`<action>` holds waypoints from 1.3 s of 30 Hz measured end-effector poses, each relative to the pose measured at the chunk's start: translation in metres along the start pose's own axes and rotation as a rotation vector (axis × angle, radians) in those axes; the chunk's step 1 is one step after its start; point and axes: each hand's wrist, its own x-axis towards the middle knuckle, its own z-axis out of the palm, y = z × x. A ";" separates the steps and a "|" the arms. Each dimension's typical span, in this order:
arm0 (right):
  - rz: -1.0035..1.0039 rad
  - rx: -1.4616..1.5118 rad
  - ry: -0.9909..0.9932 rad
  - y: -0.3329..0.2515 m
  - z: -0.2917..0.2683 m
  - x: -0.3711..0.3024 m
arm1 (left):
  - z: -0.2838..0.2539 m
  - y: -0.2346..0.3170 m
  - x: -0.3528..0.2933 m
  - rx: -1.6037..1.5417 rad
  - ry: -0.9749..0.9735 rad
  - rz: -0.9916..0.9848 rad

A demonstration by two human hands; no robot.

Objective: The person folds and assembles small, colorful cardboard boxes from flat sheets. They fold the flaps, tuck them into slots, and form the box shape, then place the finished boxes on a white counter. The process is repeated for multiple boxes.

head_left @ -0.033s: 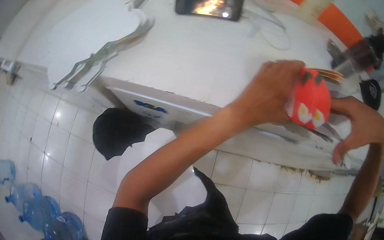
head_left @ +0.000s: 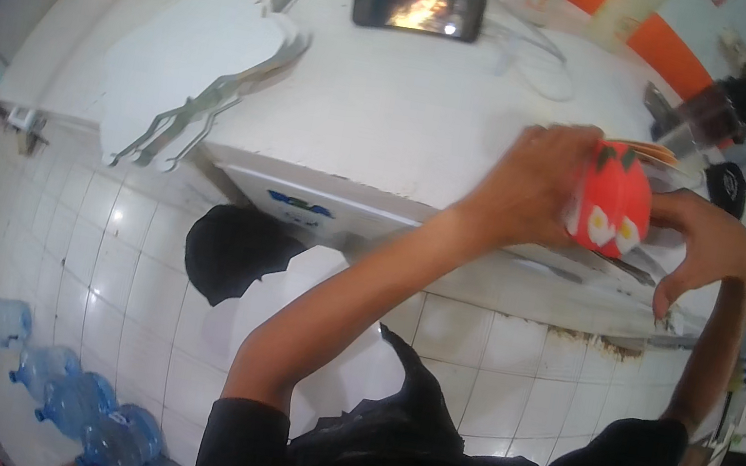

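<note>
My left hand (head_left: pixel 539 182) is closed on the left side of a red folded card-like piece (head_left: pixel 619 190), held above the right end of the white counter. Green leaf shapes mark its upper part, and two white flowers with yellow centres sit low on it. Tan and white sheet edges (head_left: pixel 648 153) show behind it. To the right, my right hand (head_left: pixel 711 245) curves with its thumb stretched down, apart from the fingers. Those fingertips reach the red piece's right edge and are partly hidden. White layers show beside that hand; whether it touches them I cannot tell.
Left on the white counter (head_left: pixel 365 103) lies a stack of white cut-out sheets (head_left: pixel 195 55), overhanging the front edge. A phone (head_left: pixel 418 7) with a lit screen and a cable stands at the back. More white sheets (head_left: pixel 342 356) lie near my lap. Several blue water jugs (head_left: pixel 117 437) are at lower left.
The whole view has shifted very slightly. Both hands keep the same pose around the red piece.
</note>
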 end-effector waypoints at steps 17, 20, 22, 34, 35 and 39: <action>0.189 0.125 -0.089 0.061 -0.051 0.055 | -0.009 -0.011 0.002 -0.114 -0.234 -0.426; 0.238 0.098 -0.022 0.054 -0.048 0.053 | -0.011 -0.007 0.006 -0.108 -0.265 -0.458; 0.241 -0.055 0.027 0.043 -0.054 0.051 | -0.011 -0.009 0.005 -0.104 -0.242 -0.469; -0.023 -0.173 0.552 -0.001 -0.030 -0.020 | 0.000 -0.003 0.013 -0.148 -0.292 -0.445; -0.054 -0.163 0.588 0.000 -0.021 -0.006 | -0.007 -0.010 0.010 -0.101 -0.264 -0.436; -0.021 -0.347 0.495 -0.001 0.017 0.000 | -0.001 -0.017 0.003 -0.165 -0.177 -0.407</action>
